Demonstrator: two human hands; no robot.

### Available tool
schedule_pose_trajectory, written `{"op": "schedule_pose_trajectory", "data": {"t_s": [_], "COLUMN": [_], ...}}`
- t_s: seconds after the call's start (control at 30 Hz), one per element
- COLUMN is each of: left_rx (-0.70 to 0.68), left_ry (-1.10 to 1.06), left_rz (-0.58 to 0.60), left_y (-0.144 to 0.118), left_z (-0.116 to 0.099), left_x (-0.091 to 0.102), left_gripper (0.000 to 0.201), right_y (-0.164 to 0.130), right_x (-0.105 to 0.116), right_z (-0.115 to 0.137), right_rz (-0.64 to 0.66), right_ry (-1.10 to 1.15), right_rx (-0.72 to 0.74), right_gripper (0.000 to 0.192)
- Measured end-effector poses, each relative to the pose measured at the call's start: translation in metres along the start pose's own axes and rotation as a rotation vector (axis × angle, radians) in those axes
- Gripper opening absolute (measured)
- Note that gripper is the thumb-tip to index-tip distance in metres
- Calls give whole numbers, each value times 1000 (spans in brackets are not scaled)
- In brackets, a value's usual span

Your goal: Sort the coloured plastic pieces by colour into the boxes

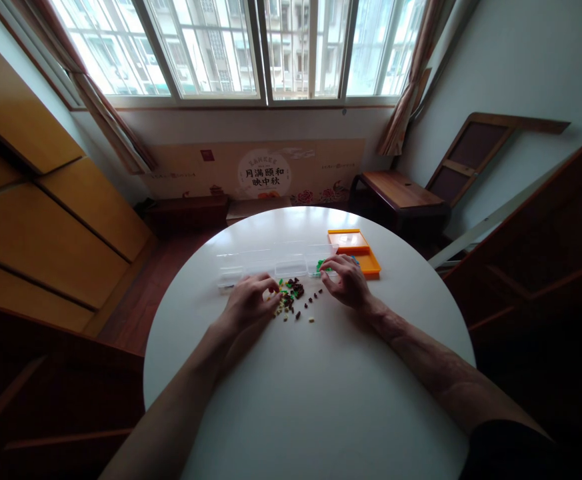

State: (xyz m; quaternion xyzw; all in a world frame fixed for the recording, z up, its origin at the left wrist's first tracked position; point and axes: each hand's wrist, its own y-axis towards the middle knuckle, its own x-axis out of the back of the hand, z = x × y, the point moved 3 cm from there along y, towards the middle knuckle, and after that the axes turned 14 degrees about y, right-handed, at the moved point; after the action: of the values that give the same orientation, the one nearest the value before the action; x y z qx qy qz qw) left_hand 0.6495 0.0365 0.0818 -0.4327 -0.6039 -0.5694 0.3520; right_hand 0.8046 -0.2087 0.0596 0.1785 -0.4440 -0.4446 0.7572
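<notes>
Pinching at the edge of the small loose pieces [293,299] scattered mid-table before the clear compartment box [275,265], the left hand [249,301] curls fingertips together while the right hand [345,280] rests spread nearby; such pieces look light, hard, best nipped singly.

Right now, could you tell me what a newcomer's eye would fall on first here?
Two bare hands, the left hand and right hand, rest on a round white table either side of a heap of small coloured pieces. Behind them lie clear plastic boxes and an orange tray, under bright windows.
</notes>
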Motion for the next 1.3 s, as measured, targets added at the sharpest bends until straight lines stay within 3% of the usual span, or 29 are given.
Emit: {"op": "schedule_pose_trajectory", "data": {"t_s": [0.4, 0.57, 0.73, 0.93, 1.3], "left_rx": [-17, -21, -90, -209, -199], "left_ry": [-25, -85, -198, -254, -270], "left_rz": [-15, -100, -151, -199, -198], "left_y": [1, 2, 2, 5, 5], "left_z": [0, -10, -25, -35, -34], "left_x": [-7, -3, -12, -20, -19], "left_gripper": [13, 11, 7, 15, 15], "right_y": [0, 0, -1, 0, -1], "right_x": [2, -3, -10, -10, -8], "right_z": [4, 18, 26, 29, 32], "right_rz": [36, 201, 329, 326, 315], "right_ry": [37, 156, 194, 224, 221], "right_rx": [37, 189, 307, 372, 384], "right_gripper": [9, 8, 7, 6, 7]}}
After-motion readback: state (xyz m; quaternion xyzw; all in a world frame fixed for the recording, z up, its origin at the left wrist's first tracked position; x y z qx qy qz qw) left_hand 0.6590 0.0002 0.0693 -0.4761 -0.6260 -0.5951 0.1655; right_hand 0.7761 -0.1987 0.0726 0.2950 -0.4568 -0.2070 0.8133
